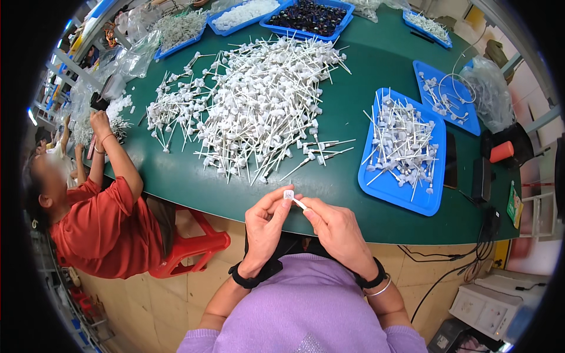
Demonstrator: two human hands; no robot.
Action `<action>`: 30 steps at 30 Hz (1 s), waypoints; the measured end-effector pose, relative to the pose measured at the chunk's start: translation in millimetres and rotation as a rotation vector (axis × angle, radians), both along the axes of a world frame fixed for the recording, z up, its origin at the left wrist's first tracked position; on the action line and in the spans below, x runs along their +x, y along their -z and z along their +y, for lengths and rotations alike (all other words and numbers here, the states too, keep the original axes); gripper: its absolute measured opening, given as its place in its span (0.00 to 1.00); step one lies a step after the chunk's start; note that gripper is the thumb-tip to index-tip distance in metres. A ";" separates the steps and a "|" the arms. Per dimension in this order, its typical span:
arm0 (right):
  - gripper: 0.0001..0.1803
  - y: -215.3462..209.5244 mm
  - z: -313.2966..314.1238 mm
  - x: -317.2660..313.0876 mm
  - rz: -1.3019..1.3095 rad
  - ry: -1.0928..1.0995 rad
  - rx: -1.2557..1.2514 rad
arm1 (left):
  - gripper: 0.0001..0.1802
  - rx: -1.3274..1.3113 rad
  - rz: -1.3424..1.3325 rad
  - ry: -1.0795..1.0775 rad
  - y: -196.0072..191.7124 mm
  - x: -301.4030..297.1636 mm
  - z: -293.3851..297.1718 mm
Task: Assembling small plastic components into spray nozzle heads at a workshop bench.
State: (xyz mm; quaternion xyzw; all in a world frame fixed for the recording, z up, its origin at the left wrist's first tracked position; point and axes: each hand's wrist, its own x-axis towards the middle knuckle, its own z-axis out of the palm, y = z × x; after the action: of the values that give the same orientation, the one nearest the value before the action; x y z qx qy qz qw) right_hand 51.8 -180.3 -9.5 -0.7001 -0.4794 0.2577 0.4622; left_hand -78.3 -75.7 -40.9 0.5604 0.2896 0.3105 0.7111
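Note:
In front of my chest, at the table's near edge, both hands hold one small white piece with a square head (288,195) and a thin white stem (299,203). My left hand (264,222) pinches the head between thumb and fingers, its flat face turned up. My right hand (338,226) is closed on the stem, which slants down from the head. Beyond them a large pile of similar white stemmed pieces (265,100) covers the middle of the table. Too small to make out is the detail inside the square face.
On the green table (347,170), a blue tray (406,203) at right holds more stemmed pieces; a second blue tray (468,120) lies beyond it. Dark parts fill a blue tray (347,29) at the back. A person in red (109,229) works at left. Black cables (435,256) hang at right.

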 end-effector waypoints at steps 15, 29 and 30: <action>0.13 4.2 -0.1 -15.0 -0.435 0.124 0.020 | 0.14 0.226 0.087 -0.178 6.8 8.9 -10.4; 0.14 -2.7 -0.2 -16.3 -0.452 0.134 -0.018 | 0.13 0.290 0.135 -0.204 6.9 8.5 -12.7; 0.14 -2.1 -0.6 -15.6 -0.455 0.127 -0.008 | 0.13 0.263 0.121 -0.194 7.7 8.3 -12.5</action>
State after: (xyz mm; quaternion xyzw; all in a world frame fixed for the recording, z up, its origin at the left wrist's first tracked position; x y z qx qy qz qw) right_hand 36.2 -180.9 -7.4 -0.7706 -0.5252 0.0655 0.3550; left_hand -69.9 -88.2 -48.6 0.6355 0.3417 0.3786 0.5797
